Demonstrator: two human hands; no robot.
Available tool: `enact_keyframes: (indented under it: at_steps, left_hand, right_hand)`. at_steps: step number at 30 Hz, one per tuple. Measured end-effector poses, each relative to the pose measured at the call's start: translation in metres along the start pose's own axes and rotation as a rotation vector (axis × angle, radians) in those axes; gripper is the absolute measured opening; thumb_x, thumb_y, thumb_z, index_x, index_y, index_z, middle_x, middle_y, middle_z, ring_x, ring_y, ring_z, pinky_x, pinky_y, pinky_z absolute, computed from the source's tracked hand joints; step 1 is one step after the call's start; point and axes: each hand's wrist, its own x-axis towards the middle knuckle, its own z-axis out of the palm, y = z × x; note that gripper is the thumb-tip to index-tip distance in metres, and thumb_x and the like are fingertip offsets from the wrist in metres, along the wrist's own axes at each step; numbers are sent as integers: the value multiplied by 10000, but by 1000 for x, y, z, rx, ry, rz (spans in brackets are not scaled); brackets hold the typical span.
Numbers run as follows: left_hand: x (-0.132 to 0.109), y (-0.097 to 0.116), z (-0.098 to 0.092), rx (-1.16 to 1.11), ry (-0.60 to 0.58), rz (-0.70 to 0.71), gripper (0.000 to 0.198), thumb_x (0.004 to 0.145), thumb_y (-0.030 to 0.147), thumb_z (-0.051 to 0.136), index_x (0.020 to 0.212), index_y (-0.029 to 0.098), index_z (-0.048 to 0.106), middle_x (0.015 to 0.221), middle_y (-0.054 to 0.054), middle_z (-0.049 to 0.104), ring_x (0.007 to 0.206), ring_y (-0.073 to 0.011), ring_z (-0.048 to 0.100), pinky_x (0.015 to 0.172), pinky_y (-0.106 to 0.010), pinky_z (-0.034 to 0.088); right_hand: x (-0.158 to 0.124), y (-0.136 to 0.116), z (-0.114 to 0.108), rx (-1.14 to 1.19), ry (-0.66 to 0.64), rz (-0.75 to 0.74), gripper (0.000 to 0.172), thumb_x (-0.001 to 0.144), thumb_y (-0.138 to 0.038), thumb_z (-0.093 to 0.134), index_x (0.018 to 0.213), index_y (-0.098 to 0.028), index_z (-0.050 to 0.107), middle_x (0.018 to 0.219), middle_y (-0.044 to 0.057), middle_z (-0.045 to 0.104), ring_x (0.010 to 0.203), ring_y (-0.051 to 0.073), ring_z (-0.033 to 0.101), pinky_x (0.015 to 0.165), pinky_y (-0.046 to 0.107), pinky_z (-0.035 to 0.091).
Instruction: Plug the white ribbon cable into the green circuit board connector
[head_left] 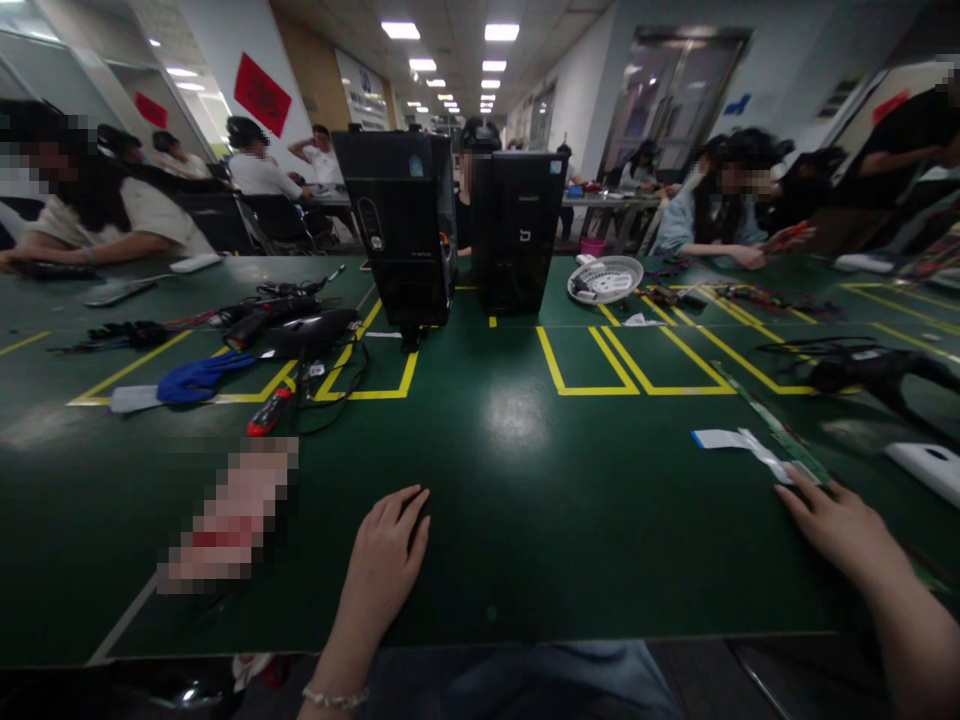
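Nearest the lens, your left hand lies palm down on the bare green table, fingers loosely together and flat, holding nothing; a bracelet shows at the wrist. Your right hand rests at the right, fingers extended and slightly parted, fingertips touching the near end of a long narrow green circuit strip, with nothing closed in the grip. That strip runs on a diagonal, its long axis leading away from your right fingertips toward the upper left, across the yellow floor-tape markings. A white flat ribbon cable lies just beside it, on its left, ending close to the same fingertips. The right hand is plainly the nearer of the two; the left is well apart from both items. Farther back, two black desktop computer towers stand upright side by side at mid-table. To the left lies a tangle of black cables and tools, a blue cloth and a red-handled tool. A white plastic basket sits right of the towers. Other people are seated at both sides and beyond.
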Motion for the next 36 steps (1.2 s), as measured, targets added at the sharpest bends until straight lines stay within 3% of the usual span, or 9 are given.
enact_keyframes:
  at_steps: [10,17,31,34,36]
  left_hand:
    - [0,0,-1,8,-4,-4,340,958,291,443,1236,190,609,1222,-113,625,1139,-275,576,966,-486,489]
    - [-2,-4,3,12,-7,2,354,965,302,430,1250,176,599,1228,-117,618,1143,-274,569,981,-488,476]
    - [-2,-5,2,30,-37,-6,375,969,301,422,1269,152,589,1245,-125,606,1154,-273,560,975,-475,480]
    - [-1,-5,2,38,-39,-3,376,971,298,418,1266,142,589,1248,-129,601,1159,-272,554,982,-471,474]
    - [-1,-5,2,42,-39,-1,378,971,295,416,1265,132,589,1246,-134,599,1159,-274,552,985,-475,470]
  right_hand:
    - [-8,-18,-27,56,-20,134,758,936,-583,81,1430,-157,467,1399,283,428,1269,444,437,922,566,387]
    - [3,-9,-18,10,-50,188,703,929,-562,110,1448,-217,436,1443,206,406,1294,392,434,995,533,387]
    - [-3,-17,-19,26,4,180,647,934,-482,169,1405,-167,481,1386,255,446,1303,421,391,944,594,363]
    - [-2,-15,-16,-9,59,146,639,934,-447,184,1407,-125,471,1404,258,428,1347,405,334,977,569,340]
    - [0,-12,-12,-38,82,112,639,936,-428,181,1414,-104,455,1399,262,432,1333,384,366,987,525,352]
